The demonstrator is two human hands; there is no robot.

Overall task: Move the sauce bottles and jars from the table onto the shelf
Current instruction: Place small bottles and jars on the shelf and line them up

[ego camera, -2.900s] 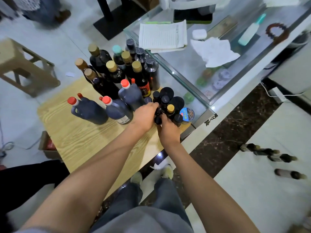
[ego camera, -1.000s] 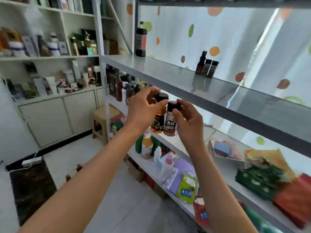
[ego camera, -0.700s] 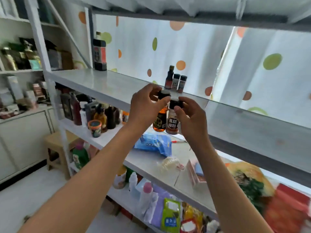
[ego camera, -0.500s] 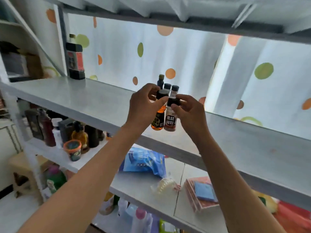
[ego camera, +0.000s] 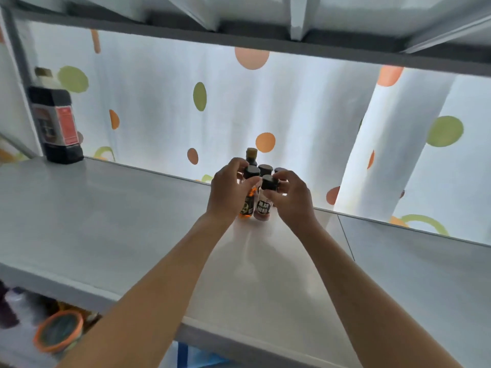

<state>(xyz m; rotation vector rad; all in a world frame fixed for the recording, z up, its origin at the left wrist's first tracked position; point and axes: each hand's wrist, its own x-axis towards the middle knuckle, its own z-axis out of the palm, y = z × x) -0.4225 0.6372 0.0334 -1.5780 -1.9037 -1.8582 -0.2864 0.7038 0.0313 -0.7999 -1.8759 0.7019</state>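
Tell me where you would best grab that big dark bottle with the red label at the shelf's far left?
Judging by shape, grip the big dark bottle with the red label around its broad squarish body, coming from the front right: it stands upright near the shelf's back, with the frame post close on its left.

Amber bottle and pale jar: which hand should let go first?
Probably the left hand. Its amber-liquid, black-capped bottle seems to stand on the grey shelf, with open shelf to its left. The right hand grips the pale, black-lettered jar nearest the dark bottles behind.
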